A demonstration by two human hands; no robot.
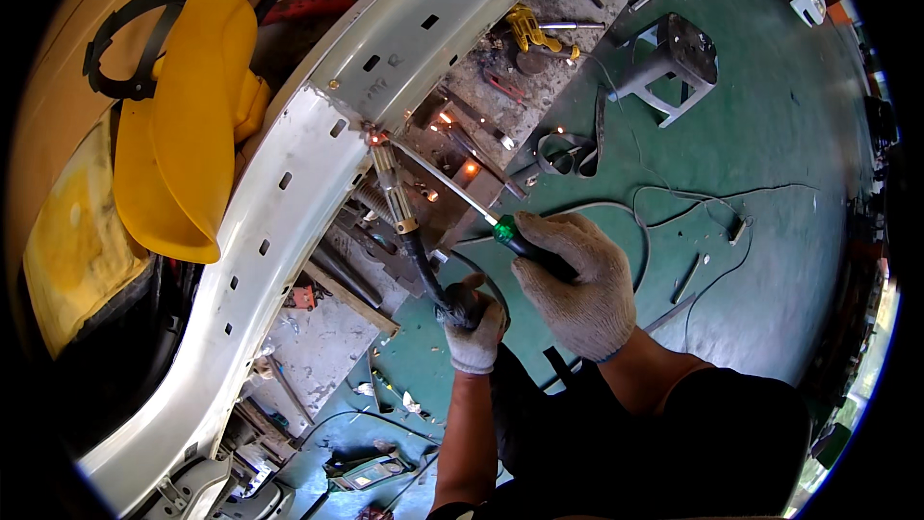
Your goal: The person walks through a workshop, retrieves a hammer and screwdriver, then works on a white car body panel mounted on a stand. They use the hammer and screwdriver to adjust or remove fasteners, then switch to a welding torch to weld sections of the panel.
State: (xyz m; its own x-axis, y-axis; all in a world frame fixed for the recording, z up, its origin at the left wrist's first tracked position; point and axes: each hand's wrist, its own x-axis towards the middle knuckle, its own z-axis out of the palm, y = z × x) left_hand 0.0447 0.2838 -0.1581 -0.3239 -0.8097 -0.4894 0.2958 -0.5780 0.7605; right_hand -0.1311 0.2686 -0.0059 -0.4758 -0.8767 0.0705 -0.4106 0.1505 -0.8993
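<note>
My left hand, in a whitish work glove, is closed around the black handle of a welding torch. The torch's nozzle end meets the edge of a silver car body sill, where a small orange-red glow shows. My right hand, also gloved, grips a screwdriver with a green and black handle. Its long metal shaft slants up and left, the tip at or very near the glowing spot; whether it touches I cannot tell. Bright sparks show just right of the torch.
A yellow welding mask with a black headband lies on the car body at upper left. Beyond the sill, a yellow power tool rests on a work surface. A grey stool stands on the green floor, crossed by cables.
</note>
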